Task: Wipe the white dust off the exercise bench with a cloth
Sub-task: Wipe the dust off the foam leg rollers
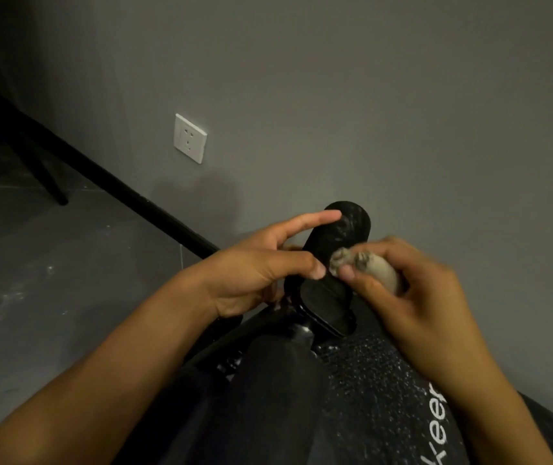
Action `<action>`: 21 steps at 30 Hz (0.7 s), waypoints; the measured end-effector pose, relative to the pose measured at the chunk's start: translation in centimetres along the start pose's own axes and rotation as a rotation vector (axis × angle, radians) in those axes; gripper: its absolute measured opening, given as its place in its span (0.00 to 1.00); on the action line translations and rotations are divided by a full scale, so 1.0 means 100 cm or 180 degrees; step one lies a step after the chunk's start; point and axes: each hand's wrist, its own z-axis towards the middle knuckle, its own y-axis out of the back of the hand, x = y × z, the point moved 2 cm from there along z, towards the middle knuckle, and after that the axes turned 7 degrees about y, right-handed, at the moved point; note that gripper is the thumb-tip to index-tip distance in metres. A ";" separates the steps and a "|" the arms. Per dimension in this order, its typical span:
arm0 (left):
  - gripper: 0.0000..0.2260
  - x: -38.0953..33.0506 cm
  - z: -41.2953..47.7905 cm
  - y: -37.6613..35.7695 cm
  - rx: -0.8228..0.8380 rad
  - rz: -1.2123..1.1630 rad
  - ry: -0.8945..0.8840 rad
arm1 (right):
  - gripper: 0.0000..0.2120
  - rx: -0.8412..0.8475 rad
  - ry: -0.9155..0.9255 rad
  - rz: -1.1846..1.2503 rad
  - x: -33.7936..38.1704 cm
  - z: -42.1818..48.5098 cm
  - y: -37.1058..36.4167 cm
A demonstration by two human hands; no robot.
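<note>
The right hand (412, 297) curls its fingers tight around the balled cloth (374, 268) (blurred, perhaps rubbing), against the dusty roller (335, 236) of the exercise bench (379, 380). The left hand (261, 273), index straight, rests beside it; whether it grips I cannot tell. I would steady the roller, wipe in one direction and refold the cloth.

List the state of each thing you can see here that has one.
cloth: bunched up, gripped in the right hand, against the foam roller.
left hand: index finger straight, thumb beside the cloth; grip unclear.
foam roller: streaked with white dust.
bench pad: speckled with white dust, not yet wiped clean.
wall socket: nothing plugged in.
</note>
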 end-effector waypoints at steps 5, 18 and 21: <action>0.30 0.003 0.000 0.000 -0.0092 -0.0176 0.0034 | 0.08 -0.0519 -0.0079 -0.0488 -0.018 0.033 -0.011; 0.30 0.002 -0.005 -0.007 -0.0077 -0.0142 -0.0020 | 0.05 -0.0707 -0.0156 -0.0485 -0.022 0.026 -0.009; 0.30 0.002 -0.006 -0.007 -0.0072 -0.0217 -0.0050 | 0.05 -0.0381 -0.0005 -0.0190 -0.006 0.007 -0.011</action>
